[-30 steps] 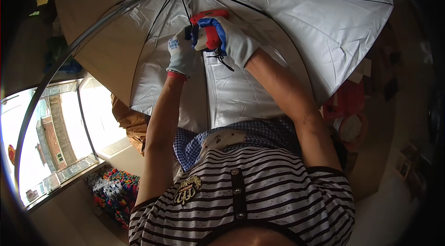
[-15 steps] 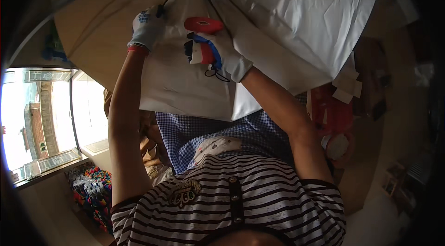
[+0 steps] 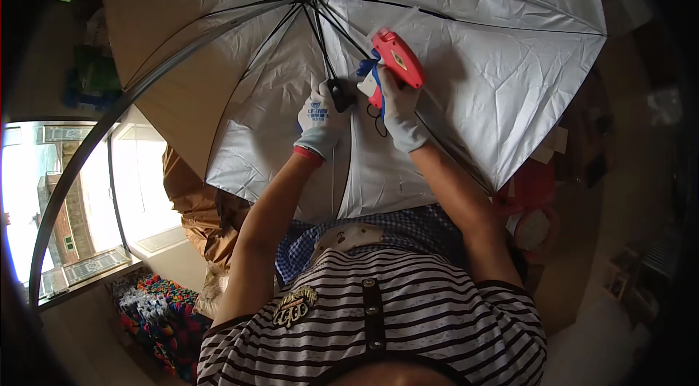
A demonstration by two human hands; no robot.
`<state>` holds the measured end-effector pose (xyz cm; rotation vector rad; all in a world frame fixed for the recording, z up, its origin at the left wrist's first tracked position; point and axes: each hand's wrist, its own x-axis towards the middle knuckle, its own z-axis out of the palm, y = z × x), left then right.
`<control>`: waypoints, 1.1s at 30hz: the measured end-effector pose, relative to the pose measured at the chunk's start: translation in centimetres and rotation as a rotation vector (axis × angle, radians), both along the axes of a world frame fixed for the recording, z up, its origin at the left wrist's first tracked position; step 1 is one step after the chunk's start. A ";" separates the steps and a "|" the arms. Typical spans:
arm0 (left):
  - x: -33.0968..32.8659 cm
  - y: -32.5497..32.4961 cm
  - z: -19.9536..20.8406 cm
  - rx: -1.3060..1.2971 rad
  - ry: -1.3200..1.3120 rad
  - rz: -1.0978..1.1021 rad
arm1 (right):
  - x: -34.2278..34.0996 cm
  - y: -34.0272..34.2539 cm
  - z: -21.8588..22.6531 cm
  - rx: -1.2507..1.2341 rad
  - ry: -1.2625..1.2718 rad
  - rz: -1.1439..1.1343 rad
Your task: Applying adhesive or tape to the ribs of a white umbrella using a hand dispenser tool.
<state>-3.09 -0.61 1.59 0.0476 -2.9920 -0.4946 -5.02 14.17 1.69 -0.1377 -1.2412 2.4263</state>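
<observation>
An opened umbrella (image 3: 473,58) with a silvery lining spreads before me, its thin dark ribs meeting at a black hub. My left hand (image 3: 318,115), in a white glove with blue print, is closed around the umbrella's black handle (image 3: 339,95) below the hub; part of the grip is hidden by the fingers. Just to its right, my right hand (image 3: 400,106), gloved in white and blue, grips a red-and-white tagging gun (image 3: 399,58). The gun's front points up and to the left. A thin black cord loop (image 3: 380,124) hangs beneath it.
A curved dark strip (image 3: 80,146) arcs across the left side, before a bright window (image 3: 91,189). Brown crumpled cloth (image 3: 193,204) and a multicoloured pile (image 3: 156,313) lie at left. At right are a red thing (image 3: 526,186) and a round tub (image 3: 535,229).
The umbrella has turned and tilted, so more ribs and the hub show. My left hand has moved right and down with the handle; my right hand has shifted right, turning the tagging gun upward.
</observation>
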 end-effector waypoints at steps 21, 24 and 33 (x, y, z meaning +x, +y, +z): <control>-4.2 -3.1 3.3 0.346 0.117 -0.093 | -3.0 -3.7 -2.4 0.327 -0.194 0.243; -4.1 -2.9 3.1 0.436 0.048 -0.076 | -2.1 -4.1 -1.7 0.306 -0.237 0.274; -4.5 -2.8 2.1 0.256 0.122 -0.031 | -1.1 -3.2 -0.8 0.347 -0.206 0.394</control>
